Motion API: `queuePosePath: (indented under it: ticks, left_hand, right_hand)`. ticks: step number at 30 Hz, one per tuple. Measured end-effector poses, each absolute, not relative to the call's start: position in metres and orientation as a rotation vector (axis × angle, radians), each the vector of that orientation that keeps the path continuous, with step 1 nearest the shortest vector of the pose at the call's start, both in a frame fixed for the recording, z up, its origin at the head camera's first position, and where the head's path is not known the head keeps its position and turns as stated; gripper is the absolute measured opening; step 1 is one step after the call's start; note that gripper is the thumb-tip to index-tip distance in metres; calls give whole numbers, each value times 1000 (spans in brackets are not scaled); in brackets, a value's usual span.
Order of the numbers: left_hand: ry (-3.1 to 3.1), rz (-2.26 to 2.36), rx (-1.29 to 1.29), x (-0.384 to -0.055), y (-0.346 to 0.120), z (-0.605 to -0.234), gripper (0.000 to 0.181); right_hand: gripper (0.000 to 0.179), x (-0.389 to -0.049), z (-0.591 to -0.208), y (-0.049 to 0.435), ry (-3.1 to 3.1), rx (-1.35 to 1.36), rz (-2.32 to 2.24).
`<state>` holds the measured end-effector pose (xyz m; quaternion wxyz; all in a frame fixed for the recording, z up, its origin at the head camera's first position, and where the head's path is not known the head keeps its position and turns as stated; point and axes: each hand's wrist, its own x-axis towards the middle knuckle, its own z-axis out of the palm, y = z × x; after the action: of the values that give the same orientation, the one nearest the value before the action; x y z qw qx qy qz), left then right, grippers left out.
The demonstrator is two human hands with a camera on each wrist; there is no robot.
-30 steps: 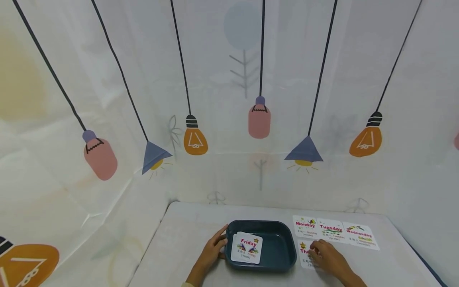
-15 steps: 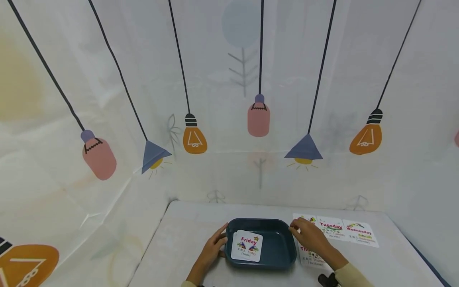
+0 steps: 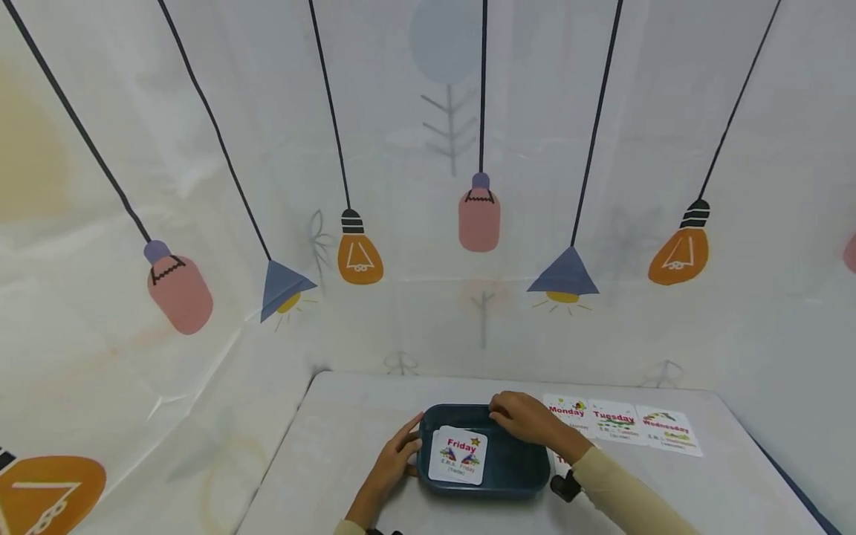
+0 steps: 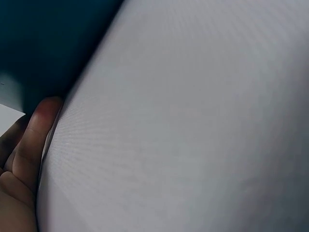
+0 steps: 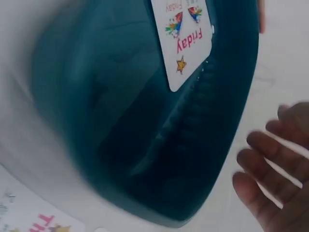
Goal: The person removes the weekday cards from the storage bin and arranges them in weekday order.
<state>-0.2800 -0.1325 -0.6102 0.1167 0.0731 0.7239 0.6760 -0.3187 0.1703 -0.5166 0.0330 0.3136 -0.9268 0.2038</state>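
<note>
My left hand (image 3: 391,461) touches the left side of a dark teal tray (image 3: 515,462), its thumb (image 4: 41,121) against the outer wall in the left wrist view. Inside the tray at left lies a white "Friday" card (image 3: 458,455), with another card's edge peeking from beneath. My right hand (image 3: 531,420) hovers over the tray's back right part. Loose, parted fingers with nothing between them show on that hand (image 5: 285,159) in the right wrist view. Right of the tray, a card starting "Th" (image 5: 29,208) lies on the table, largely hidden by my right arm in the head view.
A row of cards reads Monday (image 3: 566,411), Tuesday (image 3: 614,420) and Wednesday (image 3: 667,429) at the back right of the white table (image 3: 374,405). Behind it hangs a pale curtain (image 3: 401,319) printed with lamps.
My right hand has left the Thursday card and moved left, past the tray's right rim, to over the tray. The left hand has stayed at the tray's side.
</note>
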Motion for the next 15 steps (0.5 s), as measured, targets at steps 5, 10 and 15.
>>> queuePosePath:
  ticks: [5,10,15]
  left_hand:
    - [2128,1989,220,-282,-134,-625,48]
    - [2121,1995,216,-283,-133,-625,48]
    - [2120,2006,234,-285,-134,-625,48]
  right_hand:
    - [16,-326,-522,155,-2833,1214,582]
    - [21,-331,-529,140,-2876,1310,412]
    - [26,-333,-535,127,-2990,1284,306]
